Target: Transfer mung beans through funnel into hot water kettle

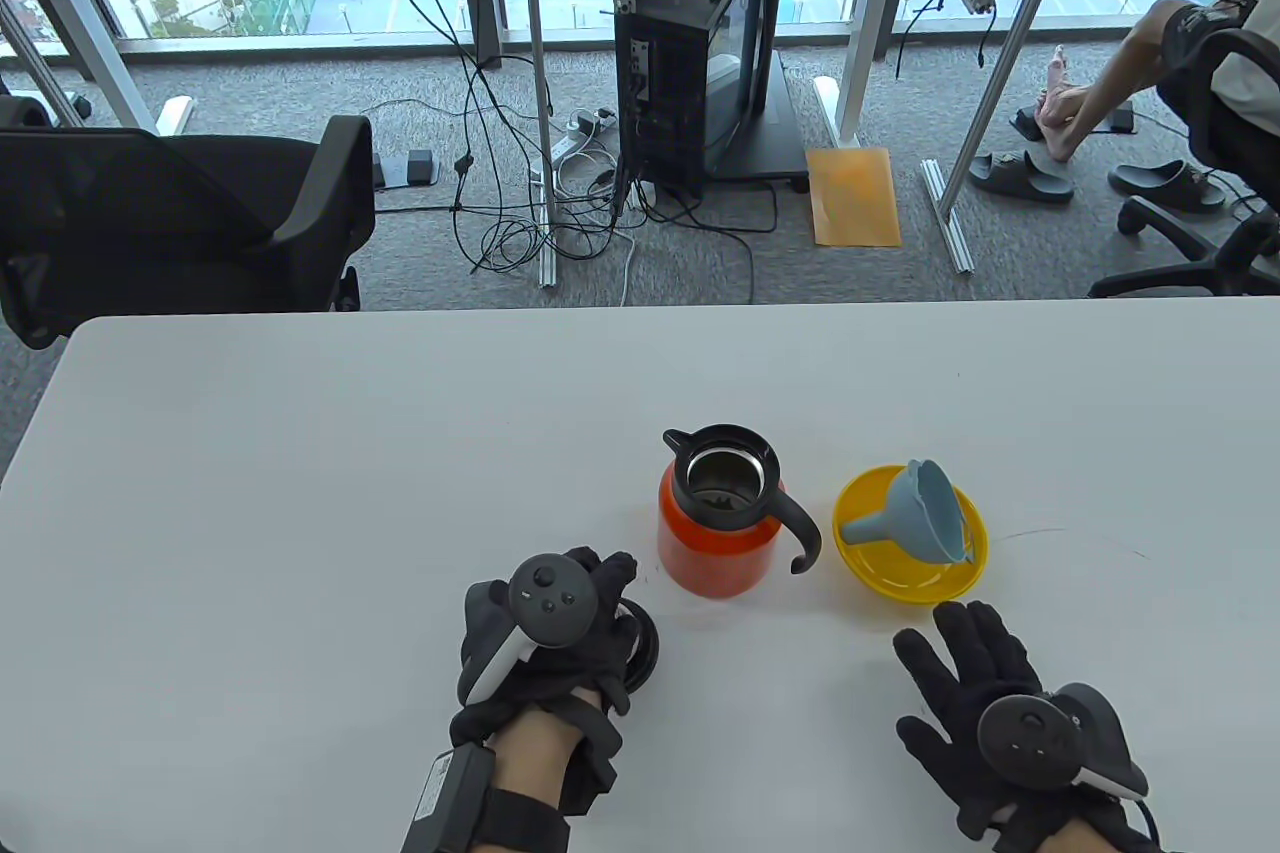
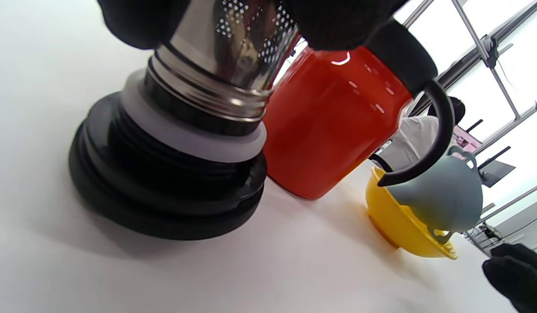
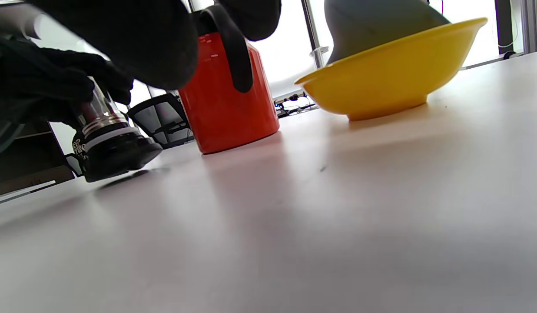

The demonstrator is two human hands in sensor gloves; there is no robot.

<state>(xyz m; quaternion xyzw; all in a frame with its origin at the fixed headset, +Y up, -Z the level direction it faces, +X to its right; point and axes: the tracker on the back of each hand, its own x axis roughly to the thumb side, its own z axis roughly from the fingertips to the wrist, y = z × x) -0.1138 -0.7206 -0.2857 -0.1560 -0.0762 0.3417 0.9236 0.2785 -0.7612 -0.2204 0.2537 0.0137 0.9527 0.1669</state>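
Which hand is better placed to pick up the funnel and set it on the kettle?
The right hand, probably. It lies flat and free on the table just below the yellow bowl that holds the funnel. The left hand grips the lid, left of the open kettle.

Funnel (image 1: 932,511) lies in bowl (image 1: 880,573), right of kettle (image 1: 715,533).

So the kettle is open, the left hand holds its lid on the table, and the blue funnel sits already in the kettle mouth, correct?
Not quite. The blue funnel is not in the kettle mouth; it lies on its side in the yellow bowl, as the table view shows. The rest holds: the kettle is open and the left hand holds the lid on the table.
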